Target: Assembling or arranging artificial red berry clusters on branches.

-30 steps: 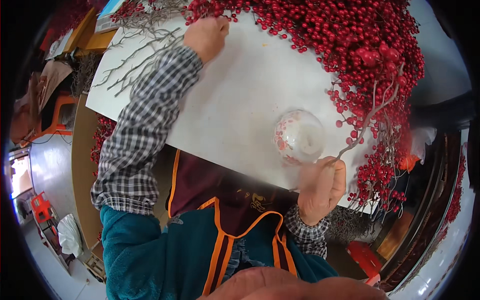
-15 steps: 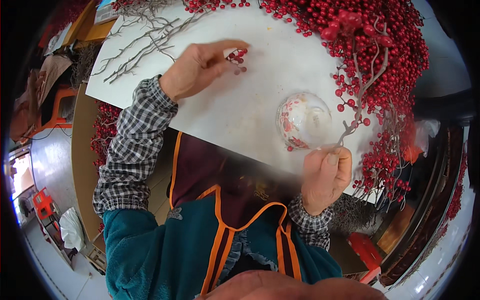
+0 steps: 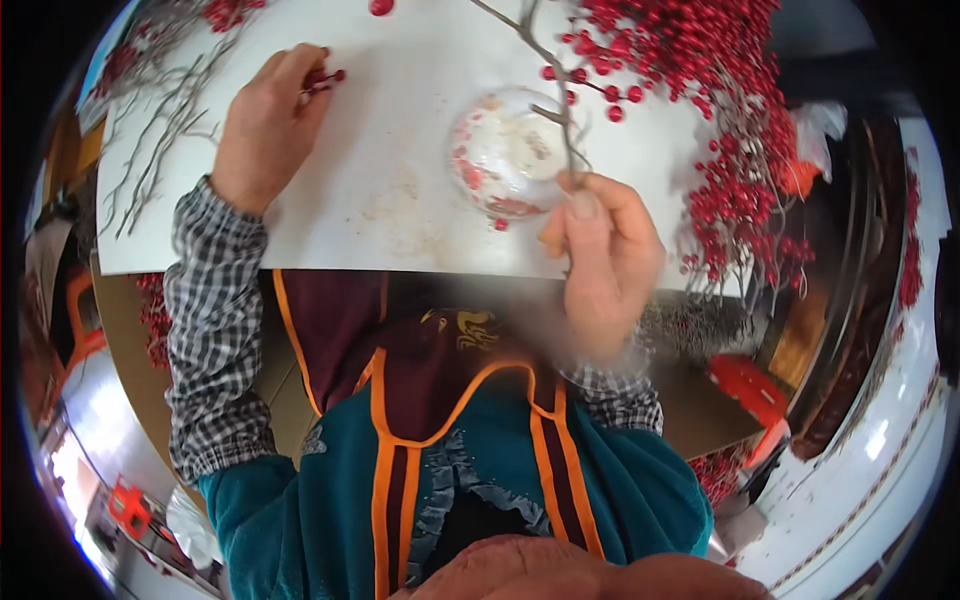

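Note:
My left hand [image 3: 268, 125] is closed on a small sprig of red berries [image 3: 322, 82], held above the left part of the white tabletop [image 3: 390, 150]. A bare grey-brown branch [image 3: 548, 60] rises from my right hand [image 3: 612, 250], pinched near its lower end between thumb and fingers. The branch crosses in front of a round, shiny bowl [image 3: 500, 150] with red markings, close to my right hand. A few red berries [image 3: 615, 95] show beside the branch; whether they hang on it I cannot tell. The branch's top runs out of view.
A large heap of red berry stems [image 3: 690, 45] covers the tabletop's far right, and some hang over its edge [image 3: 745, 220]. Thin bare twigs [image 3: 160, 140] lie at the left. Below the right side stands a red stool [image 3: 750, 390]. Cardboard [image 3: 130, 340] is at the left.
The whole view has shifted. My left hand has moved left with its berry sprig, toward the bare twigs. My right hand has brought the branch left, over the bowl.

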`<state>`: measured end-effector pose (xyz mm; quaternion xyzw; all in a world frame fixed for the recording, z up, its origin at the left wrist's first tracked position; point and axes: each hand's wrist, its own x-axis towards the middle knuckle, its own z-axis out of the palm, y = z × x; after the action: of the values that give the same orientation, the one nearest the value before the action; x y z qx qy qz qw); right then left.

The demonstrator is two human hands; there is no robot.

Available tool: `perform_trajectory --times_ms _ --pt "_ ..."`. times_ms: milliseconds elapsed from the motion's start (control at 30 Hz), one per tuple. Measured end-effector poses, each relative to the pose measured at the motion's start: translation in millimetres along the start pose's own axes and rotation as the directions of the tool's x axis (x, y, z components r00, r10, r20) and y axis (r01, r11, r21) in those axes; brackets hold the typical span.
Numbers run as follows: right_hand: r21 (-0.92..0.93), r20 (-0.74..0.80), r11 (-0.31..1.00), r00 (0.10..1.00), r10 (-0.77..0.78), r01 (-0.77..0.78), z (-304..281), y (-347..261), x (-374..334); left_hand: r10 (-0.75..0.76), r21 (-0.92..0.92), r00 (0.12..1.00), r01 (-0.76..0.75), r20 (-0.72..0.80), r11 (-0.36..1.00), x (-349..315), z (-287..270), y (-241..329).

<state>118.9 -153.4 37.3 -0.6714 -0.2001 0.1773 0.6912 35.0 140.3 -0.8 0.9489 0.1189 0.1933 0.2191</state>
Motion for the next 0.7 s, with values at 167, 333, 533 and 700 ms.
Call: perform_trajectory --times_ms 167,333,533,700 --pt "-0.058 -0.025 0.997 0.998 -0.049 0.048 -5.9 3.7 4.8 -0.245 -0.418 0.968 0.242 0.048 0.875 -8.5 -8.4 14.3" --pt "-0.099 0.029 0.991 0.996 -0.088 0.090 -6.8 -3.2 2.6 -0.378 -0.841 0.905 0.354 0.197 0.410 -39.5 -14.7 38.9" --pt "-0.237 0.205 0.953 0.969 -0.139 0.187 18.1 -3.8 -4.6 -0.282 -0.943 0.915 0.323 0.290 0.079 -69.0 -3.0 79.5" --pt "-0.383 0.413 0.818 0.871 -0.264 0.429 39.0 9.0 -5.9 -0.247 -0.931 0.934 0.310 0.259 0.195 -74.4 3.2 88.4"
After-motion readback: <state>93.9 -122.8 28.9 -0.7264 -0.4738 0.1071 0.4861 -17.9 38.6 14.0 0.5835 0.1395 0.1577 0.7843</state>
